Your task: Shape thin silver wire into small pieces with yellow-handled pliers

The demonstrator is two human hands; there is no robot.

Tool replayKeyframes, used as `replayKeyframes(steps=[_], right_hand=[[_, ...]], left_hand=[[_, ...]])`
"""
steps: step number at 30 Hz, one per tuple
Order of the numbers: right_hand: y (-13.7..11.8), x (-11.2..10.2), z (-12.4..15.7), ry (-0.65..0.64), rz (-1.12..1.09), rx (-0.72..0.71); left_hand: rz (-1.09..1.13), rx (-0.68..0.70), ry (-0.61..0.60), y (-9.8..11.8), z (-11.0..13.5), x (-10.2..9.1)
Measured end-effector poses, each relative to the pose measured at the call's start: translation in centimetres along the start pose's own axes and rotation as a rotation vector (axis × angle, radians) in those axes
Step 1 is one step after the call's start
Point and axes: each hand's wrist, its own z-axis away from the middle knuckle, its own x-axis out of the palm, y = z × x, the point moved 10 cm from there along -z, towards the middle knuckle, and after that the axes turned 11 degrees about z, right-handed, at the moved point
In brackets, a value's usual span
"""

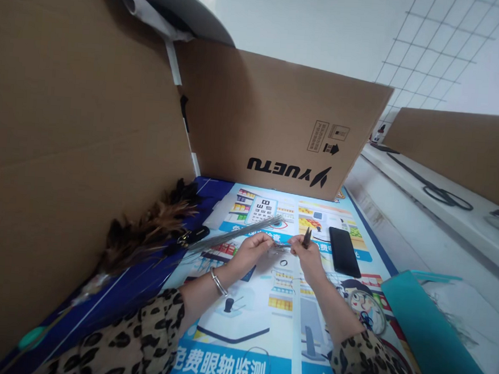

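My left hand (251, 250) is closed on a bundle of thin metal wires (240, 233) that fans out up and to the left over the printed poster (261, 319). My right hand (307, 253) is pinched on a small dark feather (307, 237) that stands up from its fingers. Both hands meet at a short bluish piece between them, too small to name. A metal bracelet (219, 282) sits on my left wrist. Both sleeves are leopard print.
A heap of brown and black feathers (152, 231) lies at the left beside a cardboard wall (73, 140). A black phone (344, 251) lies right of my hands. A teal bag (431, 331) stands at lower right. Scissors (441, 194) lie on the white ledge.
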Motion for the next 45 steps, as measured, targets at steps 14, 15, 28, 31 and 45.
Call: replayKeyframes(steps=[14, 15, 28, 31, 45], right_hand=[[-5.8, -2.3, 1.2, -0.291, 1.402, -0.252], [-5.7, -1.7, 1.6, -0.338, 1.445, -0.284], [-3.2, 1.6, 3.8, -0.487, 1.66, -0.371], [-3.3, 1.4, 3.9, -0.475, 1.685, -0.36], [-4.3, 2.8, 5.6, -0.781, 1.569, -0.318]], left_hand=[[-0.042, 0.157, 0.225, 1.0, 0.2, -2.8], [-0.054, 0.164, 0.239, 1.1, 0.2, -3.0], [-0.051, 0.172, 0.234, 1.1, 0.0, -3.1], [-0.047, 0.165, 0.239, 0.9, 0.0, -3.2], [-0.025, 0.178, 0.236, 1.4, 0.1, -3.4]])
